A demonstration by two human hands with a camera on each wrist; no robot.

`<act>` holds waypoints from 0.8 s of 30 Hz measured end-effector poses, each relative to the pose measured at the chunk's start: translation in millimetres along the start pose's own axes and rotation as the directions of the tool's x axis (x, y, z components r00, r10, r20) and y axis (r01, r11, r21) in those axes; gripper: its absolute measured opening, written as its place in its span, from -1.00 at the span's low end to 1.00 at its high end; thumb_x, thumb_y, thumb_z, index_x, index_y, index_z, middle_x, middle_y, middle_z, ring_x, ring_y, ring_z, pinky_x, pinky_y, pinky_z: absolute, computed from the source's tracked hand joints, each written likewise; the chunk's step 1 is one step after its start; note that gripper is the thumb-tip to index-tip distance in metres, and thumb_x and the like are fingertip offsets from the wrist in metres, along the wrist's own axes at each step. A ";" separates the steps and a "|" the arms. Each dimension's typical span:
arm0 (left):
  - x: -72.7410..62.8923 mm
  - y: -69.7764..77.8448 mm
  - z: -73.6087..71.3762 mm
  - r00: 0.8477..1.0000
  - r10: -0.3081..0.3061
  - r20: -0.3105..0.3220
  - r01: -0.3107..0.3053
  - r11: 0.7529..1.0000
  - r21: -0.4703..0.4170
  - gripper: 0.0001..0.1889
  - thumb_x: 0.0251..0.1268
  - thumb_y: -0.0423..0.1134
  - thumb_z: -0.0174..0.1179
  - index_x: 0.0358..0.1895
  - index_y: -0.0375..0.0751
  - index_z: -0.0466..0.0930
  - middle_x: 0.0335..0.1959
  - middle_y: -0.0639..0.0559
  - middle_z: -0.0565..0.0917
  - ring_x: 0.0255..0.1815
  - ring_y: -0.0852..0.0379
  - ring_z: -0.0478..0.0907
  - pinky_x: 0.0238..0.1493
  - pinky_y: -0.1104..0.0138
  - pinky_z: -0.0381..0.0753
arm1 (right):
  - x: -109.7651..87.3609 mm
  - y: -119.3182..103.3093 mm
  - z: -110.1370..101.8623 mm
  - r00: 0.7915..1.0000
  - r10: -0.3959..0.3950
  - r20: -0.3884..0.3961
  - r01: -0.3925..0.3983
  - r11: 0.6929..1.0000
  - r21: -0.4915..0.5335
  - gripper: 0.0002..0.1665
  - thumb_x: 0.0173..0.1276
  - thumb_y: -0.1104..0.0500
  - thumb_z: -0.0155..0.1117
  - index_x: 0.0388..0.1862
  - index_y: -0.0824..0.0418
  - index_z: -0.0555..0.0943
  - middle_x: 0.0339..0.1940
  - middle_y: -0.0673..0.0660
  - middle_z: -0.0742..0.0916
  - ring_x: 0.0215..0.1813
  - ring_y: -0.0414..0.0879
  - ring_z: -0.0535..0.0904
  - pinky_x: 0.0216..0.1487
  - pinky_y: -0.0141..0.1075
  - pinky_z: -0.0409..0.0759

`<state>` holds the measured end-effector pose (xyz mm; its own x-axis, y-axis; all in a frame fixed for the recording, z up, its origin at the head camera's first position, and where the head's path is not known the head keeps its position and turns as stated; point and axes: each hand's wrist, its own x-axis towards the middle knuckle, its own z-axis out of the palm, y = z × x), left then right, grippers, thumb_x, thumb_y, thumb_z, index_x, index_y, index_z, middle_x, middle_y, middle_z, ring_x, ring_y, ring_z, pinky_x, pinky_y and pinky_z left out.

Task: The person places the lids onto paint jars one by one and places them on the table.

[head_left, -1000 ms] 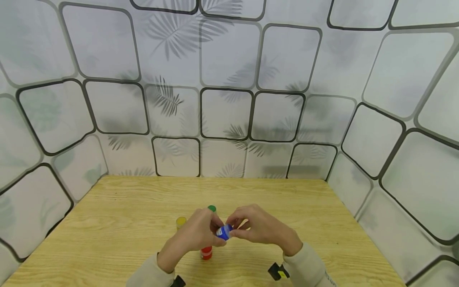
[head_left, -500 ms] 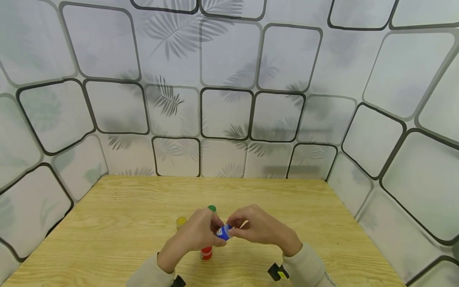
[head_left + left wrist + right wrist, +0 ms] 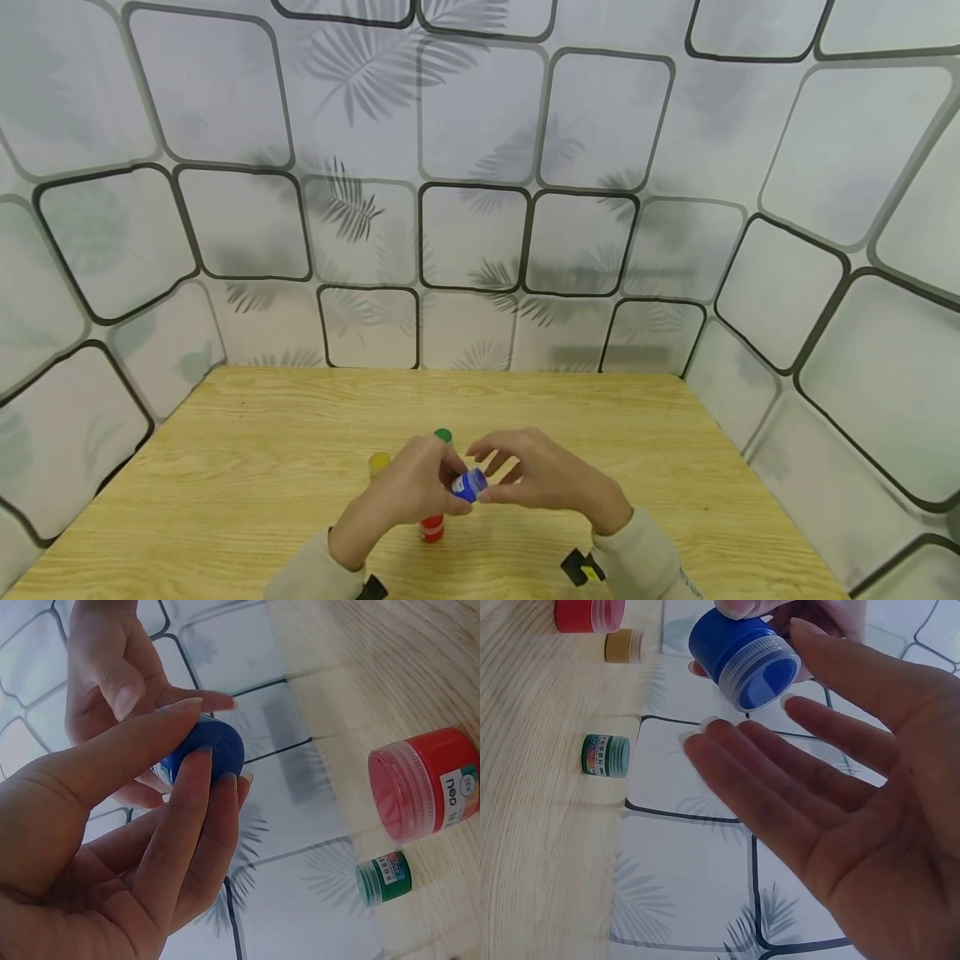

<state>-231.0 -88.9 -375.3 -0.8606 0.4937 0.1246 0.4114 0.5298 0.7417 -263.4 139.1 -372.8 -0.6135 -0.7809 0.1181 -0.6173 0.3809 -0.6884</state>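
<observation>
A small blue jar (image 3: 469, 484) (image 3: 210, 750) (image 3: 744, 656) is held above the table, its clear ribbed lid end facing the right hand. My left hand (image 3: 408, 492) (image 3: 135, 825) pinches it between thumb and fingertips. My right hand (image 3: 540, 475) (image 3: 840, 795) is just right of the jar, palm open and fingers spread straight, with the thumb close beside the lid. Under the hands a red jar (image 3: 431, 528) (image 3: 424, 791) (image 3: 589, 613) stands on the table.
A green jar (image 3: 443, 436) (image 3: 384, 877) (image 3: 606, 755) and a yellow jar (image 3: 378, 463) (image 3: 624, 646) stand just beyond the hands on the wooden table (image 3: 262, 467). Patterned panels wall the table on three sides.
My right hand's fingers have come off the blue jar and spread open. The left hand keeps its hold in the same place.
</observation>
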 end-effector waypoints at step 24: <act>-0.5 0.0 -0.9 1.000 0.021 0.005 -0.021 1.000 -0.015 -0.77 -0.03 -0.40 0.60 -0.27 -0.33 0.82 -0.37 -0.06 0.83 -0.36 0.16 0.76 -0.35 0.40 0.74 | 1.8 3.4 3.2 0.989 -0.149 -0.003 0.149 0.988 0.041 -0.71 0.34 0.36 0.44 0.02 0.21 0.70 0.00 0.15 0.75 0.04 -0.16 0.72 -0.06 -0.43 0.74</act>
<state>-230.9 -89.7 -374.7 -0.8500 0.5086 0.1370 0.4250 0.5086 0.7488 -265.0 137.5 -377.2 -0.5158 -0.8276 0.2217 -0.6812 0.2391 -0.6920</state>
